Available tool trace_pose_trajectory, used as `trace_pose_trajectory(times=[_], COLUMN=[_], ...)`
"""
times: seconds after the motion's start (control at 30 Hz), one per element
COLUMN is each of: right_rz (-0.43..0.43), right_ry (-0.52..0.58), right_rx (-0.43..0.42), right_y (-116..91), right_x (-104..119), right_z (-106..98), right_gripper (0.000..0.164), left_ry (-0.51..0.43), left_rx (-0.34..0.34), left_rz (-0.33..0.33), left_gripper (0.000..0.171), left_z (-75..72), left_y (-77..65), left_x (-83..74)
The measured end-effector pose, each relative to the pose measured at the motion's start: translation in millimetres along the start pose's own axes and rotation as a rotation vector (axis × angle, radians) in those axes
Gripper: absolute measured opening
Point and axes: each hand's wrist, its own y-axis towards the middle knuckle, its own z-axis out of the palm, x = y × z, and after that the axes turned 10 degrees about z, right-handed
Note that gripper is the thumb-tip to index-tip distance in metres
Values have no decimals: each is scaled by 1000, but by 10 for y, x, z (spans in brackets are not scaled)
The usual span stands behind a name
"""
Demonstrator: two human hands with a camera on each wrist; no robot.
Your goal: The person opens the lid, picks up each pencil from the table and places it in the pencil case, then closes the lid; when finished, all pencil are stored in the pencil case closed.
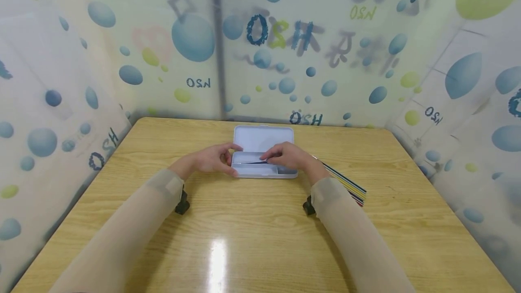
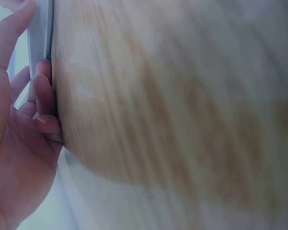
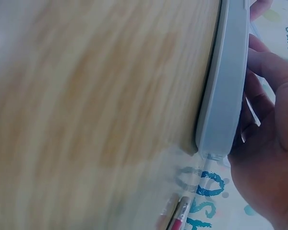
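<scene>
A pale pencil case (image 1: pixel 256 172) lies open on the table, its lid (image 1: pixel 263 136) raised at the back and its tray divided into compartments. My left hand (image 1: pixel 211 159) grips the case's left end, with the thumb at the front corner and the index finger near the hinge side. Over the right part of the tray, my right hand (image 1: pixel 290 155) pinches a thin dark pencil (image 1: pixel 254 163) that lies lengthwise along the case. The right wrist view has the right hand (image 3: pixel 271 120) behind the case's front wall (image 3: pixel 223 86), which hides its fingertips.
Several coloured pencils (image 1: pixel 346 182), blue, yellow and red among them, lie side by side on the wooden table (image 1: pixel 260 220), partly behind my right forearm. Patterned panels (image 1: pixel 260 71) stand around the table's back and sides.
</scene>
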Motion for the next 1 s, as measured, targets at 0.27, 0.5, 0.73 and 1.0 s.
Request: trace_pose_trajectory(times=[0.27,0.5,0.73,1.0], right_rz=[-14,14,8,36], right_ry=[0,54,33,40], right_rx=[-15,-43,-80,-127], right_y=[-33,-171,-452,-755], right_x=[-35,-118,-217,-521], right_z=[-28,-153,-365,-560], right_gripper=[23,23,28,31], left_ry=[2,-2,2,-6], left_rx=[1,0,-5,3], left_rz=[6,7,13,12], left_gripper=[84,85,85,86], left_z=[1,2,11,1], left_y=[-1,6,-2,-23], left_x=[-15,0,-27,-52])
